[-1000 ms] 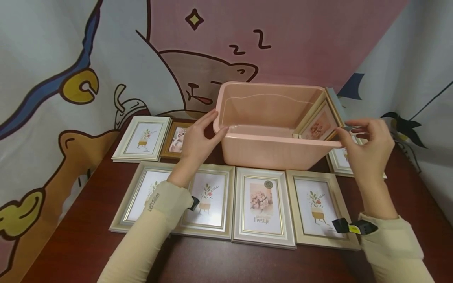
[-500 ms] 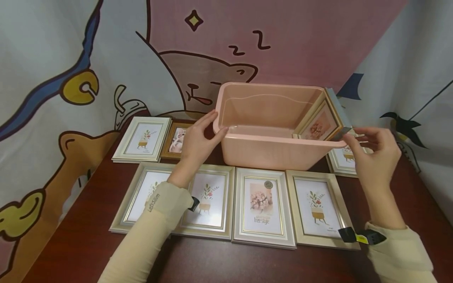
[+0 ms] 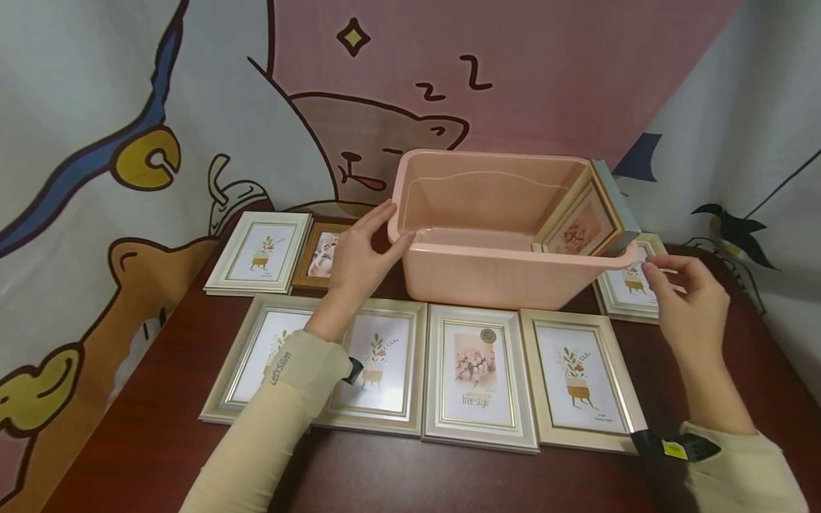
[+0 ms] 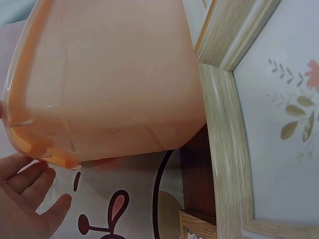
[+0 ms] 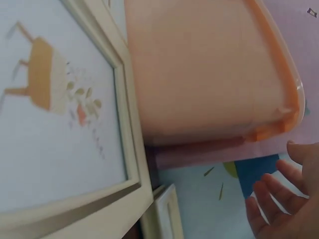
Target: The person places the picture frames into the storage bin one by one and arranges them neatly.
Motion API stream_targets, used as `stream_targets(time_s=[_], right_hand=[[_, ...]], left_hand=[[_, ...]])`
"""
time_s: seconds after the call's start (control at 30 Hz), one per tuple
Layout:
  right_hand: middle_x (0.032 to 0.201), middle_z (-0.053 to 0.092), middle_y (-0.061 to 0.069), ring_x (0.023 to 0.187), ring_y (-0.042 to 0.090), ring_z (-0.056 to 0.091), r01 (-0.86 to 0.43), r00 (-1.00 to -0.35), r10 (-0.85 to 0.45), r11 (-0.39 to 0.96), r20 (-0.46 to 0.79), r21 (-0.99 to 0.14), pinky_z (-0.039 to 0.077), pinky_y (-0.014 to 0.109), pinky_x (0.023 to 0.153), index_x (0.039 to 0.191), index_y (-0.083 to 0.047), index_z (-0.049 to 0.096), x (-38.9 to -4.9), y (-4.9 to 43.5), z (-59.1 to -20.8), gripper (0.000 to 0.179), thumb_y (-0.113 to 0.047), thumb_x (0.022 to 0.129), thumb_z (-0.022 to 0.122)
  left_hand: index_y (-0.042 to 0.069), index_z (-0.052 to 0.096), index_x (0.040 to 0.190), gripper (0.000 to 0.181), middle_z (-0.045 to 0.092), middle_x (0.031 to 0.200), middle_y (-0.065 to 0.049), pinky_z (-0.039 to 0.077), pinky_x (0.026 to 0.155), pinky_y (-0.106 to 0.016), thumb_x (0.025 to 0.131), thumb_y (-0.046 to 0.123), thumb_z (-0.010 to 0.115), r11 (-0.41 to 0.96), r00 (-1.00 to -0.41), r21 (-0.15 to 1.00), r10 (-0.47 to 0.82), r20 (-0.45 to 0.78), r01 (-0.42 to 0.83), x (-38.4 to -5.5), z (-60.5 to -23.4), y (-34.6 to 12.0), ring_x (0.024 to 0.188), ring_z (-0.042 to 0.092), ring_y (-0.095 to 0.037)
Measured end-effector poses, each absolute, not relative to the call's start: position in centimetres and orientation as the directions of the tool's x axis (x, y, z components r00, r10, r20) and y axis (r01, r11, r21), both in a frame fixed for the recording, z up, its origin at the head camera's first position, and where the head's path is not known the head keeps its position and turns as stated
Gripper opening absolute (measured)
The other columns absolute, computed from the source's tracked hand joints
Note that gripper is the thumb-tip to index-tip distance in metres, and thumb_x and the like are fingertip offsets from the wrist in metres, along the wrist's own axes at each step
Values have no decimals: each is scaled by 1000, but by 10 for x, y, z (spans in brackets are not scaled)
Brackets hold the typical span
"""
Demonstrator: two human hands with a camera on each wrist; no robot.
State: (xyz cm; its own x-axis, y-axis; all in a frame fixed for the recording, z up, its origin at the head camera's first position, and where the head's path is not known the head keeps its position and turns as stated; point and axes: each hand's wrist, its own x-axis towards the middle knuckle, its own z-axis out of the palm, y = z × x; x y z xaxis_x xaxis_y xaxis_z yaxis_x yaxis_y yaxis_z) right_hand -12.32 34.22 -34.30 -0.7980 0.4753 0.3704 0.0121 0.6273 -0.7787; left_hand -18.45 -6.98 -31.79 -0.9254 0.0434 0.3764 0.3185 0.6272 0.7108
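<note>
Head view: a sleeve (image 3: 272, 406) hides parts of two pale frames (image 3: 381, 367); the left hand (image 3: 355, 263) partly covers a brown frame (image 3: 319, 253). That hand, thumb and forefinger spread, touches a corner of the pink bin (image 3: 477, 278). The right hand (image 3: 695, 310) holds nothing — it is just beside the opposite corner. The bin's front wall hides the lower part of the framed picture (image 3: 580, 224) inside.

Left wrist view: hand and bin are cut off.

Right wrist view: loosely bent fingers (image 5: 273, 191) — apart from the bin's rim.
</note>
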Motion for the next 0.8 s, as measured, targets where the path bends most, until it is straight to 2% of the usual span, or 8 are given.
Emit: stream_targets(time_s=[0.17, 0.3, 0.47, 0.57, 0.63, 0.73, 0.8], right_hand=[[91, 54, -38, 75, -17, 54, 105, -870, 443, 593, 215, -798, 41, 4, 60, 103, -34, 66, -118, 355, -350, 6, -33, 97, 62], [91, 51, -39, 72, -18, 54, 136, -925, 361, 609, 120, -782, 42, 6, 60, 108, -33, 63, -115, 367, -360, 11, -37, 98, 60], [98, 46, -35, 76, -21, 52, 150, -976, 218, 667, -2, -730, 46, 8, 64, 129, -6, 57, -117, 379, -377, 46, -40, 98, 60], [98, 49, -33, 81, -19, 56, 120, -992, 93, 630, -79, -767, 54, 11, 67, 131, 6, 50, -119, 387, -386, 52, -32, 98, 63], [99, 53, -31, 83, -16, 59, 117, -992, 28, 566, -123, -816, 57, 14, 70, 129, 4, 50, -120, 393, -390, 44, -23, 98, 64], [100, 57, -25, 86, -11, 63, 125, -988, -25, 448, -152, -885, 59, 18, 72, 122, -9, 54, -122, 399, -396, 29, -12, 96, 65], [100, 60, -20, 86, -7, 65, 121, -987, -52, 378, -152, -918, 60, 19, 72, 116, -16, 55, -122, 402, -398, 27, -4, 94, 66]], left_hand=[[15, 55, 143, 61, 53, 150, 2, 37, 118, -44, 92, 44, 68, 634, -924, 704, 44, 381, 321, -184, -317, -70, 142, 47, -21], [14, 56, 143, 61, 54, 150, 1, 38, 117, -44, 92, 45, 67, 640, -922, 698, 45, 384, 321, -184, -317, -70, 141, 48, -22], [14, 56, 143, 61, 54, 150, 1, 38, 117, -43, 92, 45, 67, 639, -923, 700, 44, 383, 321, -184, -317, -70, 141, 48, -22], [14, 55, 143, 61, 53, 150, 2, 37, 118, -43, 92, 45, 67, 634, -924, 705, 42, 379, 318, -184, -317, -70, 142, 47, -21], [14, 55, 144, 62, 53, 150, 2, 36, 119, -43, 92, 45, 67, 630, -925, 709, 41, 378, 318, -184, -318, -70, 142, 47, -21], [14, 55, 144, 61, 53, 150, 1, 36, 119, -43, 92, 45, 67, 626, -925, 711, 42, 379, 319, -184, -318, -70, 142, 47, -21], [14, 55, 144, 61, 53, 150, 1, 36, 119, -43, 92, 45, 67, 625, -925, 712, 42, 378, 320, -184, -318, -70, 142, 47, -21]])
